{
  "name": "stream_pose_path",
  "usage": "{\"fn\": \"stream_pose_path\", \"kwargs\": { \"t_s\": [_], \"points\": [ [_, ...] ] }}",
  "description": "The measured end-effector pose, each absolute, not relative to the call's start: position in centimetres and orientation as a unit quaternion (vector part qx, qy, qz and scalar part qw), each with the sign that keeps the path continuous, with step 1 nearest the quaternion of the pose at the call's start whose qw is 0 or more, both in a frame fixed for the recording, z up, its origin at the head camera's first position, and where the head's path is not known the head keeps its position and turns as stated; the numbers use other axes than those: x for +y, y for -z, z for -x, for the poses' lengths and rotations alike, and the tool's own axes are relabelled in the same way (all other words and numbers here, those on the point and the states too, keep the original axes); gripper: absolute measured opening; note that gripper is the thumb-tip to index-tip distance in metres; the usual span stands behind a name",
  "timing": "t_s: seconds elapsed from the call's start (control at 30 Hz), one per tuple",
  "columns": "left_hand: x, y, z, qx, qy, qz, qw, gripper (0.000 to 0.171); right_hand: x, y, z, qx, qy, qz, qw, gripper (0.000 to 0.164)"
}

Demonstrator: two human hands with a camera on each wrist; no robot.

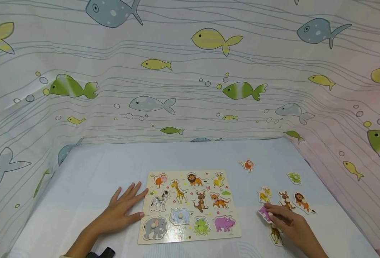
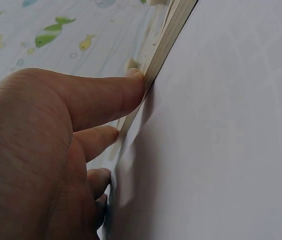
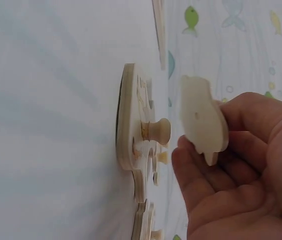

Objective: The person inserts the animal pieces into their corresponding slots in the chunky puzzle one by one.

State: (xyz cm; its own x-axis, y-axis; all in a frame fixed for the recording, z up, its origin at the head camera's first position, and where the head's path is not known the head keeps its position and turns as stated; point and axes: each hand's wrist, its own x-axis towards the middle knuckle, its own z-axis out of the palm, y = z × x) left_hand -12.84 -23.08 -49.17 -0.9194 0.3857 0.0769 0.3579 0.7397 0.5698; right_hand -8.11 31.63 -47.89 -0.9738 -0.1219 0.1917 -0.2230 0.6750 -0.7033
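Observation:
In the head view a wooden puzzle board (image 1: 178,235) with animal pictures lies on the table. At its left edge rests my left hand (image 1: 119,213), fingers spread; the left wrist view has the thumb (image 2: 113,95) touching the board's side. My right hand (image 1: 291,224) pinches a purple hippo puzzle piece (image 1: 264,214) right of the board. The right wrist view shows the hippo's plain wooden back (image 3: 195,107), lifted off the table. Below it in the head view lies a giraffe piece (image 1: 276,237), partly hidden by the hand. Knobbed elephant (image 1: 159,233), rhino (image 1: 186,215) and zebra (image 1: 157,203) pieces sit in the board.
Loose pieces lie right of the board: a monkey (image 1: 248,165), a frog (image 1: 294,178), a yellow deer-like animal (image 1: 265,194), a kangaroo (image 1: 285,198) and a lion (image 1: 301,201). A black object (image 1: 107,252) shows beside the left forearm. A fish-patterned curtain (image 1: 190,82) surrounds the table.

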Motion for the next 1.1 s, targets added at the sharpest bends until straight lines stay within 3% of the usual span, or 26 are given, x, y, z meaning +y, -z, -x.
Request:
{"fn": "stream_pose_path", "kwargs": {
  "t_s": [1.1],
  "points": [
    [-23.1,49.2,12.9,0.930,-0.313,-0.190,0.039,0.072,26.5,46.9,9.8,-0.824,-0.451,-0.339,0.050,0.038]
  ]
}}
